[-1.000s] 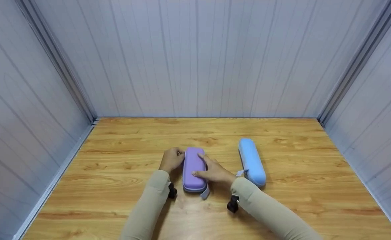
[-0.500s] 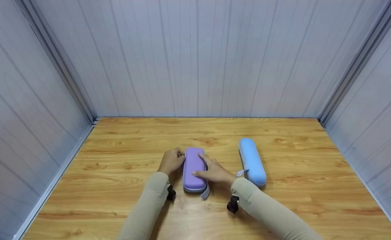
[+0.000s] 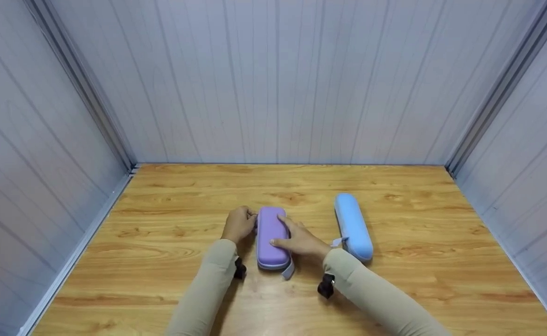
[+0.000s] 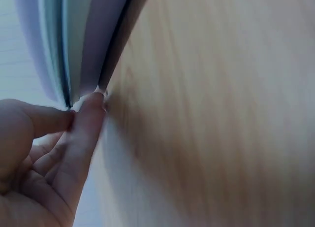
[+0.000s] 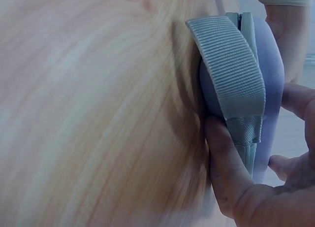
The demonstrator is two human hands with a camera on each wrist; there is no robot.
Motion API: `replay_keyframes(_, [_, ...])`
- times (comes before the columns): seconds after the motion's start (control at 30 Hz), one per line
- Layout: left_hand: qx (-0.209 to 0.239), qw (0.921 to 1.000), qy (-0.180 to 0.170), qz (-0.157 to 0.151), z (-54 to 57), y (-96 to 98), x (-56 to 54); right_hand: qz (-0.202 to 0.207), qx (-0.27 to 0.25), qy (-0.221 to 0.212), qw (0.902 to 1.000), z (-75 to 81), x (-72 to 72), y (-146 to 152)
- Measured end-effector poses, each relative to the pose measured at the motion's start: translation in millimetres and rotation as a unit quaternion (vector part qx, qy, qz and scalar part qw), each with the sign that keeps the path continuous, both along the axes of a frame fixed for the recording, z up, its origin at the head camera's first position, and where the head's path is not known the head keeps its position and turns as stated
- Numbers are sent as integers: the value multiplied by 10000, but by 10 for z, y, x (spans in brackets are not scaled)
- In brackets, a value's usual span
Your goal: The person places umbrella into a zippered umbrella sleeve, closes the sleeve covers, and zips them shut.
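Observation:
A purple hard-shell zip case (image 3: 272,235) lies lengthwise on the wooden table, with a grey fabric strap (image 3: 288,270) at its near end. My right hand (image 3: 303,240) grips it from the right, thumb and a finger over the lid; in the right wrist view another finger (image 5: 224,153) presses its side below the strap. At the far left corner, my left hand (image 3: 239,225) pinches at the zip seam with thumb and forefinger (image 4: 88,123). The zipper pull there is mostly hidden by the fingertips. To the right lies a similar blue zip case (image 3: 353,226), untouched.
The blue case's grey strap (image 3: 337,241) points left, close to my right wrist. Pale panel walls (image 3: 273,84) enclose the wood-grain table (image 3: 170,280) at the back and both sides. Dark wrist cameras (image 3: 325,285) hang under both sleeves.
My left hand has shifted very slightly at the purple case's far left corner. The right hand keeps its grip, and both cases stay almost where they were.

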State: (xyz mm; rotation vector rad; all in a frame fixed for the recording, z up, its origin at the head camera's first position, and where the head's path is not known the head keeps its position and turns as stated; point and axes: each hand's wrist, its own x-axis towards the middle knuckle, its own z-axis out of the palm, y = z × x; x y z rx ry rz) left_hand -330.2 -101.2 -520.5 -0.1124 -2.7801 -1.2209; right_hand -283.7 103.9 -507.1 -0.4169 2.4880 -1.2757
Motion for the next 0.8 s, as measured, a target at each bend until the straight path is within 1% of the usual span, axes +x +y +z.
replay_keyframes(0.1, [161,9997,-146,111,-17,23,4,0,13,-4,10000,-12,3,-7])
replay_keyframes(0.2, [287,9992,-196,195,-20,23,13,5,23,16,10000,-17,1,-14])
replay_keyframes(0.3, [406,9988,-200,171,-18,-3,36,4,43,25,10000,-19,1,-19])
replay_keyframes(0.47, [631,9976,-283,-83,-28,-63,74,31,130,-11,9999,-8,6,-17])
replay_keyframes(0.67, [769,9955,-377,-407,-40,-116,102,-3,151,-5,9999,9,10,-7])
replay_keyframes(0.73, [944,9930,-533,-475,-40,-124,113,-7,161,-21,9999,0,9,-7])
replay_keyframes(0.8, [1018,9915,-629,-507,-39,-124,118,10,152,-22,9999,-11,7,-7])
